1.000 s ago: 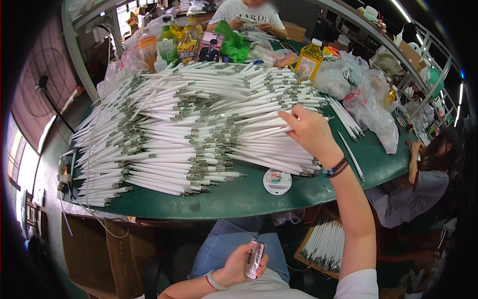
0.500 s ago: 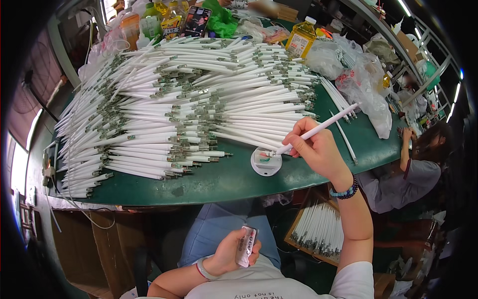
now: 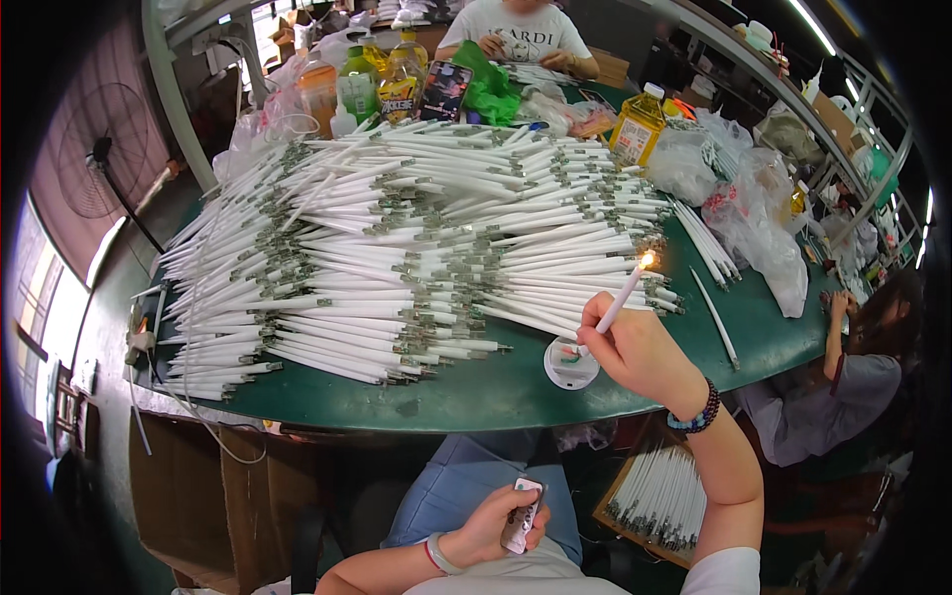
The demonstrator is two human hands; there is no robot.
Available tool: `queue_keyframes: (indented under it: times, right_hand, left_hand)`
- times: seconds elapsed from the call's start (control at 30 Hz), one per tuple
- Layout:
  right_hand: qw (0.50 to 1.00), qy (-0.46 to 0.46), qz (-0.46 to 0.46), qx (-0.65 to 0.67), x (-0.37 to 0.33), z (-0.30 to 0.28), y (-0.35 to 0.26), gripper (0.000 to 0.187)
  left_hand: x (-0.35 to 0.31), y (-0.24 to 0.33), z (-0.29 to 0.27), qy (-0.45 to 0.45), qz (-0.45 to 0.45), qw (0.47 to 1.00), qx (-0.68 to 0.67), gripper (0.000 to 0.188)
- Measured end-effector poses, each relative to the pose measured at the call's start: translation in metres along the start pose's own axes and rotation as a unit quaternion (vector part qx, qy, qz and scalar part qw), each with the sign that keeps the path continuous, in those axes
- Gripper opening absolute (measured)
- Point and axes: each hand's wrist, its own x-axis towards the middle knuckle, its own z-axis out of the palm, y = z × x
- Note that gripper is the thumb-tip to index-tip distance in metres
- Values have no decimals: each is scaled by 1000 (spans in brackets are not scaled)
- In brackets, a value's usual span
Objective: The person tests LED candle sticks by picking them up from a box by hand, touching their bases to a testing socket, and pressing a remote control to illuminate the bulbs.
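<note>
In my right hand (image 3: 635, 352), fingers pinched round its lower part, is a slim white electric taper candle (image 3: 622, 297) whose tip glows yellow-orange. The candle leans up and away to the right. Just left of that hand, a round white dish-like base (image 3: 572, 375) with small green and red parts on it lies on the table. Low over my lap, my left hand (image 3: 488, 531) is closed round a small flat remote control (image 3: 521, 516) with round buttons. Beyond both hands spreads a big heap of similar white sticks (image 3: 347, 327) with clear or metallic ends.
The green table (image 3: 476, 402) carries bottles (image 3: 358, 84), a phone (image 3: 445, 91), plastic bags (image 3: 764, 228) and a yellow oil bottle (image 3: 638, 126). A carton of white sticks (image 3: 659, 496) is below, right. One co-worker (image 3: 521, 35) sits across; another (image 3: 843, 382) is at right.
My right hand has turned the candle so its far end points up and away, and its tip now glows. The view has tilted up, bringing the co-worker opposite into sight.
</note>
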Motion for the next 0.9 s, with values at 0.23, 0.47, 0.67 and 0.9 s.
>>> queue_keyframes:
  times: [0.23,0.47,0.67,0.9]
  right_hand:
    - [1000,7,-3,-1,2,-3,-2,11]
    - [1000,7,-9,-8,1,-1,1,11]
    - [1000,11,-6,6,0,-2,1,11]
    - [1000,1,-14,20,10,-11,11,14]
  left_hand:
    - [-2,0,1,-31,-14,999,17,9]
    - [-2,-1,3,-44,-23,998,-29,17]
    - [-1,-4,-1,-68,-14,996,-52,26]
    - [0,-1,-6,-85,-6,995,-48,32]
